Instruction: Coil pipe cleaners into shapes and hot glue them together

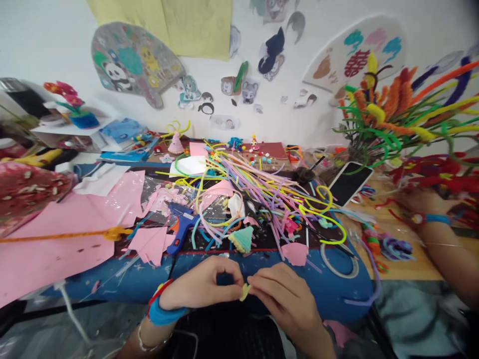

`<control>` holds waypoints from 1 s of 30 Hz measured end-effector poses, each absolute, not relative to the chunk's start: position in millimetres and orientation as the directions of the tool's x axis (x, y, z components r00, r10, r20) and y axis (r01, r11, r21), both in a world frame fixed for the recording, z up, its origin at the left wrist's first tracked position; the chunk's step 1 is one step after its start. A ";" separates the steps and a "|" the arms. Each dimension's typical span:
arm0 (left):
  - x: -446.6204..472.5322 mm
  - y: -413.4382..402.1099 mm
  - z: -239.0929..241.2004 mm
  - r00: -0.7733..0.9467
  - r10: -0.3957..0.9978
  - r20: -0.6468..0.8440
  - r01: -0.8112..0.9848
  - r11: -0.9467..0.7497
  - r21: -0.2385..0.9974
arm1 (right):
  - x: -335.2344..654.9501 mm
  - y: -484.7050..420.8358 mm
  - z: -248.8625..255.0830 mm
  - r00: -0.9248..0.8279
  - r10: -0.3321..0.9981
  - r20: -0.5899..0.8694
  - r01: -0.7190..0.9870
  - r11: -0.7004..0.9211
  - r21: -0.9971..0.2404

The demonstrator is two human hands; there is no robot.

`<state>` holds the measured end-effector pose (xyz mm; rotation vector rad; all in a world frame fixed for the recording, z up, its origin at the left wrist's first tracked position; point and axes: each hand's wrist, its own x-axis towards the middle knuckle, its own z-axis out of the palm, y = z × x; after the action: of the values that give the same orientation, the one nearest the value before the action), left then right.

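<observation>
Close to my body, at the front edge of the table, my left hand [205,283] pinches a small pale yellow piece [245,291] between thumb and fingertips. My right hand [286,297] grips the same piece from the other side, its fingers closed together. Most of the piece is hidden, so its exact kind is unclear. Just beyond my hands lies a mint-green triangle with a yellow edge [242,239]. A blue glue gun [183,229] rests to its left, and a pink paper scrap [295,253] to its right.
A heap of pipe cleaners [258,187] spreads across the middle. Pink sheets [67,244] cover the left side. At right are a tape roll [340,271], a phone [352,182] and another person's arm [441,244]. Tall pipe-cleaner flowers [400,107] stand at the back right.
</observation>
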<state>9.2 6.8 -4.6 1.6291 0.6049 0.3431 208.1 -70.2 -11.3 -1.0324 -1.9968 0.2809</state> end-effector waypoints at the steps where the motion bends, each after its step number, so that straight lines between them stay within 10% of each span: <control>1: 9.1 7.7 -4.8 0.826 0.548 -0.130 0.203 -0.075 0.976 | 208.5 -69.4 -10.4 -0.334 0.750 0.571 0.562 0.645 -0.518; 11: 11.8 -8.8 0.2 0.606 0.777 0.172 0.208 -0.363 0.908 | 209.8 -69.3 -9.8 -0.180 0.803 0.567 0.576 0.554 -0.601; 18: 13.4 -17.0 -16.4 0.546 0.620 0.563 0.248 -0.762 0.598 | 203.0 -69.4 -14.4 -0.061 0.849 0.525 0.547 0.468 -0.694; 30: 28.1 -39.2 -39.9 0.285 0.797 0.533 0.273 -0.600 0.752 | 187.3 -67.8 -18.2 0.065 0.874 0.482 0.440 0.408 -0.800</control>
<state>28.1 -39.2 -39.9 2.0296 0.9558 1.2959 187.3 -67.8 -18.2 -1.2030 -1.5582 0.4914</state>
